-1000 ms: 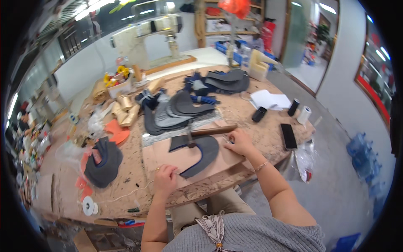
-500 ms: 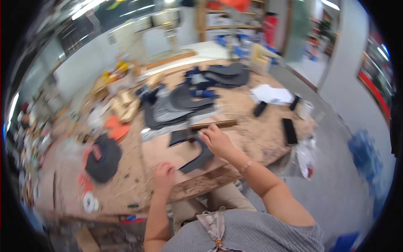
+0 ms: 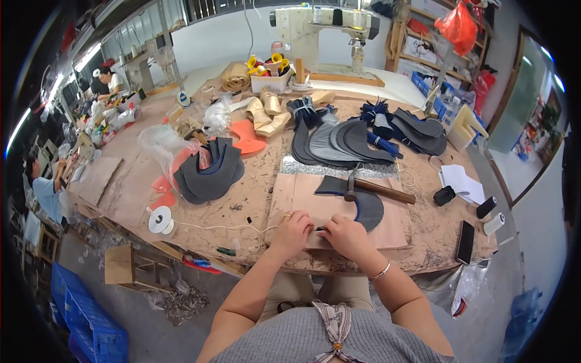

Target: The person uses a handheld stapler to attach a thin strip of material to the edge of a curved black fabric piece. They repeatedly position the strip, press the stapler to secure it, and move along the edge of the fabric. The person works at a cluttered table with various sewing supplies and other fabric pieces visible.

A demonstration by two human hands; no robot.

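Note:
A grey curved material piece with a navy edge point(image 3: 369, 213) lies on a pale board point(image 3: 296, 189) in front of me. My right hand point(image 3: 348, 235) pinches its near end, where a small dark tip shows between the hands. Close beside it, my left hand point(image 3: 292, 233) has its fingers pressed together; what they hold is hidden. A white cord point(image 3: 224, 228) runs from a white spool point(image 3: 161, 220) up to my left hand. Across the curved piece rests a hammer with a wooden handle point(image 3: 387, 191), touched by neither hand.
Stacked grey curved pieces point(image 3: 209, 172) stand at left, with more bundles point(image 3: 345, 142) behind the board. A phone point(image 3: 465, 242), thread spools point(image 3: 486, 207) and white paper point(image 3: 463, 183) lie at right. A sewing machine point(image 3: 321, 39) stands at the back; two people work far left.
My right hand has let go of the hammer, which now lies on the piece, and has come down to its near end. My left hand has moved in beside it. The view has turned left.

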